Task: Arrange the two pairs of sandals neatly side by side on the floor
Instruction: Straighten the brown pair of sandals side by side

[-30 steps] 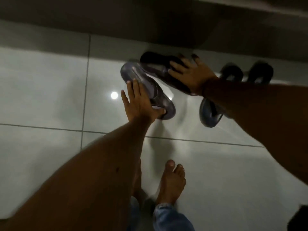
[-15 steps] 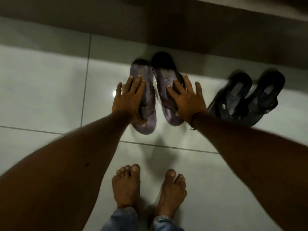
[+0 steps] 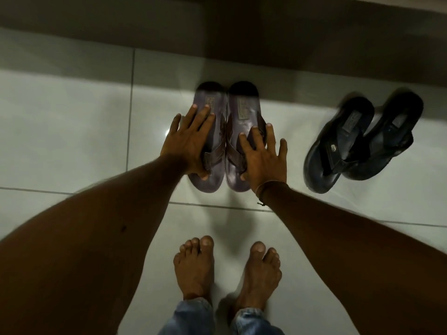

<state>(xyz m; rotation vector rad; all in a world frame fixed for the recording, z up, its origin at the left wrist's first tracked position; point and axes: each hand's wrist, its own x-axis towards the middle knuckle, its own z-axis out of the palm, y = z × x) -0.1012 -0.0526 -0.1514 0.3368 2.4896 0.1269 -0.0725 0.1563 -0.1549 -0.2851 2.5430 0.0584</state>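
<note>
- We see the brown pair of sandals flat on the pale tiled floor (image 3: 72, 141), soles down: the left brown sandal (image 3: 210, 97) and the right brown sandal (image 3: 244, 102) lie parallel with their inner edges touching, heels toward the dark wall base and toes toward our feet.
- Our left hand (image 3: 188, 143) lies palm down on the left brown sandal, fingers spread flat along its footbed and the thumb tucked near the strap; it presses rather than clasps, so the hand is open.
- Our right hand (image 3: 264, 160) lies the same way on the right brown sandal, fingers splayed over the strap and outer edge, open and flat; a thin cord band (image 3: 262, 189) circles that wrist.
- To the right of the brown pair, well apart from it, lies the black pair of sandals: the nearer black sandal (image 3: 338, 143) and the farther black sandal (image 3: 387, 139) both tilt to the right, and the two overlap near their toe ends, though blur keeps us from telling which lies on top.
- On the near side of the brown pair, past a tile seam, our two bare feet (image 3: 196, 269) stand on the floor, with blue denim cuffs (image 3: 191, 317) at the ankles.
- Beyond the brown pair's heels runs the shadowed wall base (image 3: 217, 32).
</note>
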